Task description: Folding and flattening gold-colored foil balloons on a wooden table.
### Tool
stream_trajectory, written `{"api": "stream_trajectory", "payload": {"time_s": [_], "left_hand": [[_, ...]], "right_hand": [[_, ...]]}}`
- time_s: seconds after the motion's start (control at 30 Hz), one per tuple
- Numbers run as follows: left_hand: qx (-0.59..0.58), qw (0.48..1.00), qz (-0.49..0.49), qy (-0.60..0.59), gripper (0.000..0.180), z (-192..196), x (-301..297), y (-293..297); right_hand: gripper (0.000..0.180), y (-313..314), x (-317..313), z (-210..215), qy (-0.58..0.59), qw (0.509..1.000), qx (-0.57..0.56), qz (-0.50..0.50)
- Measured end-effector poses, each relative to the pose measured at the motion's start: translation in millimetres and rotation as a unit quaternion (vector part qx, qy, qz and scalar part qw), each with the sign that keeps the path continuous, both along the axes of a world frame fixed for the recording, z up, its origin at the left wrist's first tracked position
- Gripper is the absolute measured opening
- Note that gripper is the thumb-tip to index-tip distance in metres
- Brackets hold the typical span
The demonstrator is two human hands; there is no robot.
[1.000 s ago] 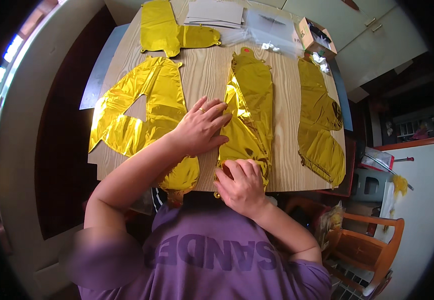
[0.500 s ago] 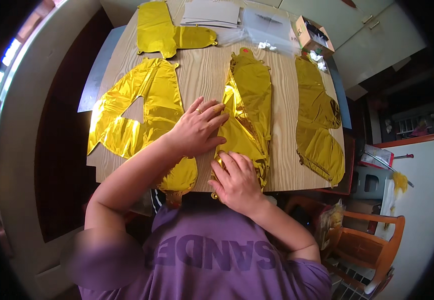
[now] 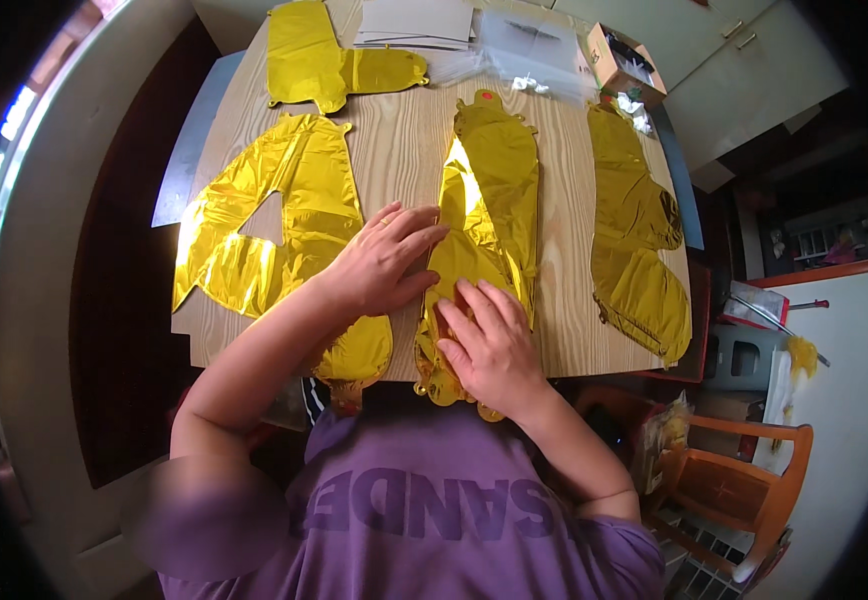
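A flat, uninflated gold foil balloon [image 3: 499,175] lies lengthwise in front of me, with a bright diagonal crease and a red dot near its far end. Its near end reaches over the table edge. My left hand [image 3: 382,262] rests along the balloon's left edge, fingers stretched out and fingertips on the foil. Lower down, my right hand [image 3: 494,345] lies on the near part with its fingers spread, covering some of the foil. To the left is another flat gold foil balloon [image 3: 319,215] with a triangular opening; my left forearm crosses over it.
More flat gold foil balloons lie at the far left [image 3: 302,55] and right [image 3: 634,225] of the wooden table [image 3: 569,300]. Along the back are grey-white sheets [image 3: 414,22], clear plastic bags [image 3: 534,55] and a small open box [image 3: 626,65]. A wooden chair [image 3: 729,490] stands lower right.
My right hand has shifted slightly right and away from me across the foil. The balloon's near end is spread wider, and its crease looks flatter. My left hand has moved slightly left.
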State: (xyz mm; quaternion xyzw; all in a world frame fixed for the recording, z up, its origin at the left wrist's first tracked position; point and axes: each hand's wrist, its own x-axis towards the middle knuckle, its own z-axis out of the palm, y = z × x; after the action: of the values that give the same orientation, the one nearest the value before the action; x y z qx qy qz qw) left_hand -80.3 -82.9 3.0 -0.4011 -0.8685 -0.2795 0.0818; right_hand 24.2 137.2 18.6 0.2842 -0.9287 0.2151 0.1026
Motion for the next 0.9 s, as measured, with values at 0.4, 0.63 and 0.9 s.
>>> {"api": "stream_trajectory", "payload": {"time_s": [0.4,0.63,0.9], "left_hand": [[-0.03,0.999,-0.025,-0.011,0.042,15,86,-10],[-0.022,1.0,-0.009,0.01,0.042,6,109,-4],[-0.01,1.0,0.011,0.001,0.043,7,115,1]], "right_hand": [[0.031,55,-28,5,-0.003,0.997,-0.078,-0.008],[0.043,20,-12,3,-0.003,0.995,0.051,0.09],[0.047,-5,19,-7,0.012,0.999,-0.004,0.031]]}}
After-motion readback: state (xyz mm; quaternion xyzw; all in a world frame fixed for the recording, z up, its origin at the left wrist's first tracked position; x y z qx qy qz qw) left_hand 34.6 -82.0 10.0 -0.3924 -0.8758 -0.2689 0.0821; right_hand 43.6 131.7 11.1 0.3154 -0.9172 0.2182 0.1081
